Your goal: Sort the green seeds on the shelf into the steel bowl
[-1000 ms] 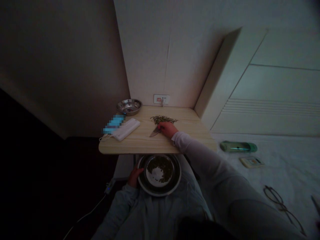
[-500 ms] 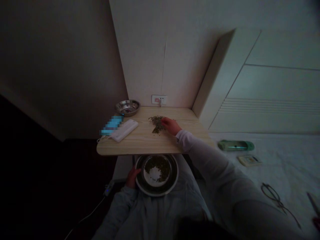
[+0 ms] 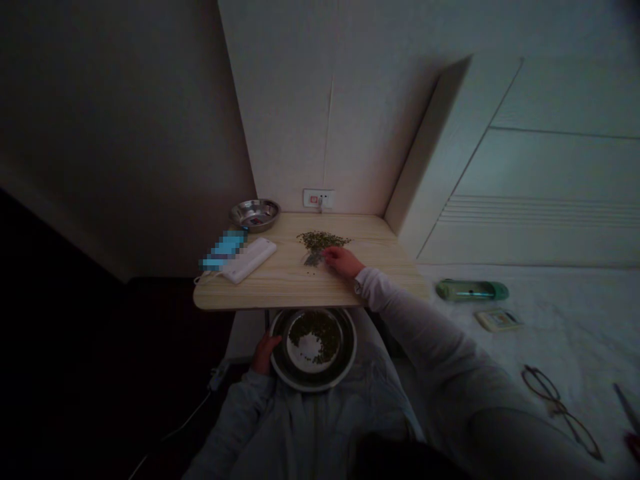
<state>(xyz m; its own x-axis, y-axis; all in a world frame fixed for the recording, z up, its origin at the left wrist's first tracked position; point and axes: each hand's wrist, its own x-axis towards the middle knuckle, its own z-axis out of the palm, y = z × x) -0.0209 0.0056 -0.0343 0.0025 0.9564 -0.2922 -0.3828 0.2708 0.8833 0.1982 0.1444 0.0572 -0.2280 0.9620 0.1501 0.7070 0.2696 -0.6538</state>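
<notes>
A pile of small green beans (image 3: 323, 239) lies on a light wooden table (image 3: 280, 287). My right hand (image 3: 341, 261) rests on the table just in front of the pile, closed on a knife (image 3: 312, 259) whose blade points left with a few beans on it. Below the table's near edge, my left hand (image 3: 263, 352) grips the left rim of a steel bowl (image 3: 295, 377) on my lap. That bowl holds more green beans around a bare centre.
A smaller steel bowl (image 3: 255, 214) sits at the table's back left. A white power bank (image 3: 249, 259) and a phone (image 3: 223, 249) lie at the left; a wall socket (image 3: 318, 198) is behind. On the bed at right lie a green case (image 3: 471, 291), a card and glasses (image 3: 560, 413).
My right hand pushed the knife up into the bean pile, then drew back toward me with some beans. The left hand and the lap bowl stayed in place.
</notes>
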